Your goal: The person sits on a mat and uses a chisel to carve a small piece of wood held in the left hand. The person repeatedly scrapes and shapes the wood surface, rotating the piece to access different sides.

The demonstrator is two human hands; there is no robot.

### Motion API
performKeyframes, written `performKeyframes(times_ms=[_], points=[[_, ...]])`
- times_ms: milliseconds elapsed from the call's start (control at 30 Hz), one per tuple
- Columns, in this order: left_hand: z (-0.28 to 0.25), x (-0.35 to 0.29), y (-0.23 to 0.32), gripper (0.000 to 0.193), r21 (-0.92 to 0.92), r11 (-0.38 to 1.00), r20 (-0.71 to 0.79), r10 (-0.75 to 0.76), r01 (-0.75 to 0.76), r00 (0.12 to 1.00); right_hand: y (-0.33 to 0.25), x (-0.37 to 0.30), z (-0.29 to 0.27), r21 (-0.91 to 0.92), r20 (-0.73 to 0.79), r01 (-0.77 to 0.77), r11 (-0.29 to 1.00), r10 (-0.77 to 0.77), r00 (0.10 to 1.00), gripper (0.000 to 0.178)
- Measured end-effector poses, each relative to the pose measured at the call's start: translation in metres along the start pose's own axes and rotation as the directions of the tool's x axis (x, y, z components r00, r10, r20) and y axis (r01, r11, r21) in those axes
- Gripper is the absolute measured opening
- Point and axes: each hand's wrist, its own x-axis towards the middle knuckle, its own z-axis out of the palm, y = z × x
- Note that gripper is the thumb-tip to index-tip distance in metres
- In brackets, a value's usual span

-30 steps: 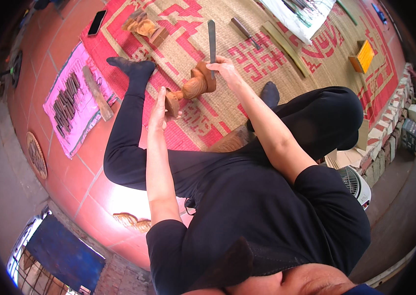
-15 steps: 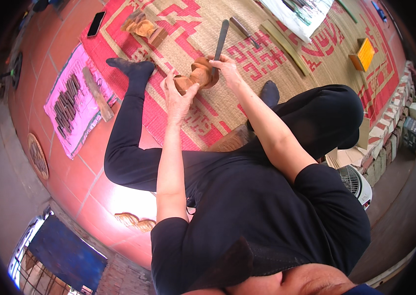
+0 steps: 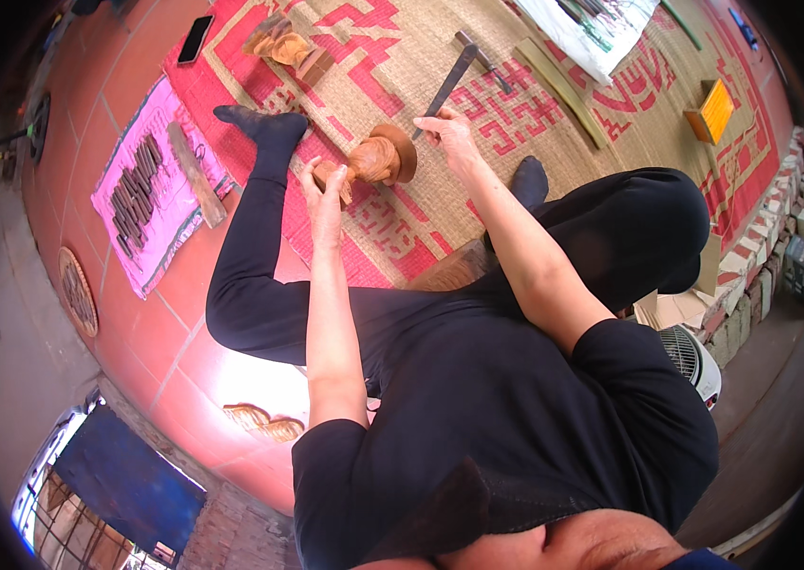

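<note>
My left hand grips the narrow left end of a carved wooden piece, brown, with a swirled body and a round base. The piece lies tilted above the mat between my feet, its base toward the right. In my right hand is a long flat dark file, pinched near its lower end and pointing up and away. The file's blade stands apart from the carving, to the right of its base.
A second carving and a handled tool lie on the patterned mat. Farther right are a wooden strip, a white cloth with tools and an orange box. Several slim tools rest on a pink cloth at left.
The carving has turned, so its round base now faces right. My left hand has shifted left to its narrow end. The file has swung rightward, away from the carving.
</note>
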Motion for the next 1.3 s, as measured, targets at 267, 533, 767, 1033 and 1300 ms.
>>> performKeyframes(times_ms=[267,533,767,1033,1300], points=[[-0.005,0.006,-0.004,0.061,-0.061,0.998,-0.015,-0.010,0.009,1.000,-0.005,0.000,0.005,-0.026,-0.119,0.051,0.998,-0.054,0.991,0.012],[-0.010,0.011,-0.016,0.067,-0.051,0.998,0.013,-0.042,0.043,0.999,-0.011,-0.008,0.019,0.113,-0.023,0.043,0.993,-0.041,0.999,0.009],[-0.006,0.008,-0.013,0.068,-0.030,0.998,0.000,0.050,-0.050,0.999,-0.004,-0.012,0.019,-0.054,0.067,0.064,0.996,-0.060,0.996,0.009],[-0.009,0.007,-0.012,0.067,-0.055,0.998,0.012,0.037,-0.036,0.999,-0.009,-0.018,0.027,0.008,0.059,0.038,0.999,-0.039,0.997,0.009],[-0.008,0.005,-0.009,0.067,-0.040,0.999,0.007,0.031,-0.031,1.000,0.005,-0.052,0.062,0.091,0.054,-0.130,0.987,0.125,0.991,0.028]])
